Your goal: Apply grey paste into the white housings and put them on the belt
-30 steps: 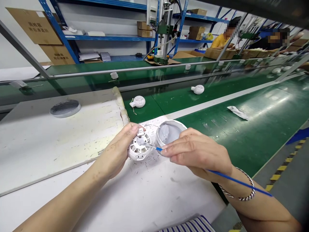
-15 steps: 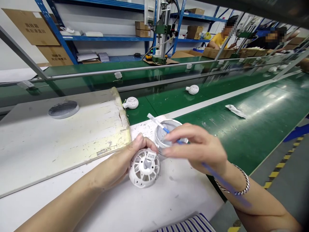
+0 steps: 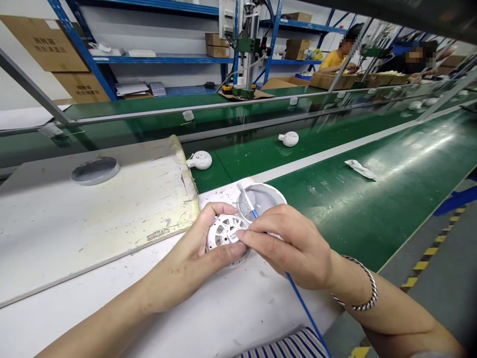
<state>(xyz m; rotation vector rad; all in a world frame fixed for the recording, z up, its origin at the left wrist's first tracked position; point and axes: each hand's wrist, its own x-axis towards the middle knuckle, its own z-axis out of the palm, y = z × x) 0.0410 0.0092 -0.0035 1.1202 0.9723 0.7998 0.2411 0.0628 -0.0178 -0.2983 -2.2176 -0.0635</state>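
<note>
My left hand (image 3: 194,258) is closed around a round white fan housing (image 3: 219,233) with spoke-like vents, its thumb along the near rim. Over the hub lies a small white printed piece (image 3: 233,235), touched by the fingertips of my right hand (image 3: 290,243). That hand also grips a thin blue stick with a white tip (image 3: 250,203); its shaft runs down toward my lap. The tip points up over the near-left part of a round white tub (image 3: 274,191) with grey paste inside; whether it touches the tub is unclear.
A shallow round dish (image 3: 96,171) with grey residue rests on the white board (image 3: 149,194) at left. White fan housings (image 3: 201,160) lie on the green conveyor (image 3: 238,154). A crumpled white packet (image 3: 360,170) is at right. Co-workers sit at the far end, beside cardboard boxes.
My right hand has come down and left onto the housing, and the printed piece now lies over the hub. My left thumb has moved across the near rim. The housing has risen slightly.
</note>
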